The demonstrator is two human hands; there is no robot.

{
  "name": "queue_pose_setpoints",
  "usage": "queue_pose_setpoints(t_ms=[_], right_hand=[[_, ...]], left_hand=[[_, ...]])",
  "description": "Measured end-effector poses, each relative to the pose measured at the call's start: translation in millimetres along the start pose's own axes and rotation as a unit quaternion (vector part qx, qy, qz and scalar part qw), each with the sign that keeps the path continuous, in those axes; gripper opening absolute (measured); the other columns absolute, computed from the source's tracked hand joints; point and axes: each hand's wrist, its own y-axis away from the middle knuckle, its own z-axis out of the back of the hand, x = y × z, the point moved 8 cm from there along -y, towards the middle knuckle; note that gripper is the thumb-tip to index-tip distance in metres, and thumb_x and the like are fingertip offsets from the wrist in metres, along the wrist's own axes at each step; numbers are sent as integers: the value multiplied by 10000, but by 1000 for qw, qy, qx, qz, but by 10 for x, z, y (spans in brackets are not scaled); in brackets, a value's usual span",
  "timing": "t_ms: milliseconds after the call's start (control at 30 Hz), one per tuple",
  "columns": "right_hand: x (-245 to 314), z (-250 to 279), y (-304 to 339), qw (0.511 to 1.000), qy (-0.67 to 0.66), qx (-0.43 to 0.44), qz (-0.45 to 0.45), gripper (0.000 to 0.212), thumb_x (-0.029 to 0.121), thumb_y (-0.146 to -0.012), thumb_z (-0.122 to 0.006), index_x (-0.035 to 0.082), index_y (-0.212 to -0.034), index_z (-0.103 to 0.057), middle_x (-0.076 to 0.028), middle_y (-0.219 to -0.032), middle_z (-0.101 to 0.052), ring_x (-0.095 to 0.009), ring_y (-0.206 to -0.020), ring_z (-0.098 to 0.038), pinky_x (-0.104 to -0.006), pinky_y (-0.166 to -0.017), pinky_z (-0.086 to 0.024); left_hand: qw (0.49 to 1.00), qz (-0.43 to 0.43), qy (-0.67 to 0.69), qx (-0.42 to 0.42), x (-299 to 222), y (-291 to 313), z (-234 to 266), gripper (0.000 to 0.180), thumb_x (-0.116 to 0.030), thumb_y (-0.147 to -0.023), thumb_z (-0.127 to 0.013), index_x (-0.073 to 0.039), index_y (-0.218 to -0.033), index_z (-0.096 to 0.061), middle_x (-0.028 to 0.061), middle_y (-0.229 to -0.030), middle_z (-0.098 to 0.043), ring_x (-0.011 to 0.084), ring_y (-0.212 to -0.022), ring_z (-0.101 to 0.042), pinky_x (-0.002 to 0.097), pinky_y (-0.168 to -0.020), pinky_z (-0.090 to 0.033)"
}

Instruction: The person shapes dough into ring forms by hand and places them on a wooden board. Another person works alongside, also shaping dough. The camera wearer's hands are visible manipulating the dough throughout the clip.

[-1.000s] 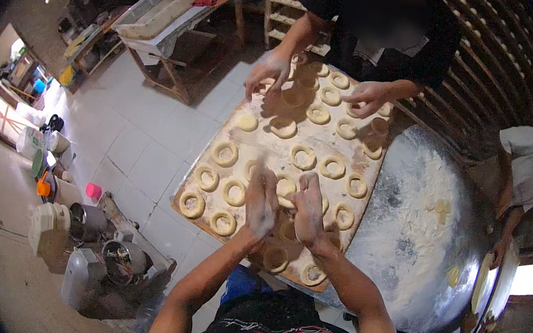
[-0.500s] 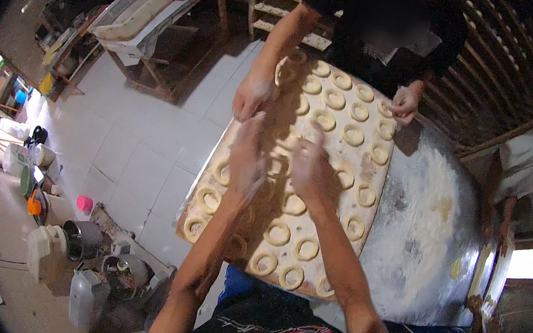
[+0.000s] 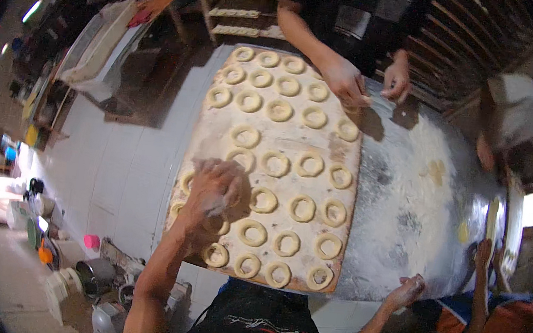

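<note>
A pale wooden board (image 3: 269, 142), dusted with flour, bears rows of raw dough rings (image 3: 269, 109). My left hand (image 3: 215, 185) hangs over the board's left side, its fingers curled downward. Their tips are hidden, so I cannot tell whether they grip a ring. Just right of that hand lies another dough ring (image 3: 273, 201). My right hand (image 3: 409, 289) is off the board, by the near edge of the floury metal table (image 3: 376, 245). Its fingers are loosely bent and apart, with nothing visible in them.
Across the board a co-worker's two hands (image 3: 348, 82) are over its far right corner. Racks (image 3: 234, 13) with dough pieces stand behind. A third person's arms (image 3: 483, 260) reach in at right. Floor at left holds jugs (image 3: 105, 322) and a pot (image 3: 95, 276).
My hands have parted: the left stays over the board, the right has swung right to the table's near edge. The co-worker's hand has left the board's left edge and moved right.
</note>
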Motion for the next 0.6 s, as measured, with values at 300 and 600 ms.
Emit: queue_pose_setpoints(t_ms=[300,600], right_hand=[[249,-34,148,986,52,-7,157,121,48,-933,-491,-53,-971,-543,-136,-929,-527,-260,-823,-572,-357,-722,-476],[347,-22,108,974,153,3,168,75,31,-889,-535,-34,-905,-568,-150,-898,-560,-307,-854,-542,-394,-768,-437]], left_hand=[[943,261,180,-105,913,-597,-209,365,-274,-815,-672,-48,-1098,-625,185,-953,-632,333,-774,-602,411,-689,-480],[954,288,20,-80,1346,-526,144,295,-303,-719,-668,-20,-803,-656,230,-805,-645,410,-788,-619,468,-714,-478]])
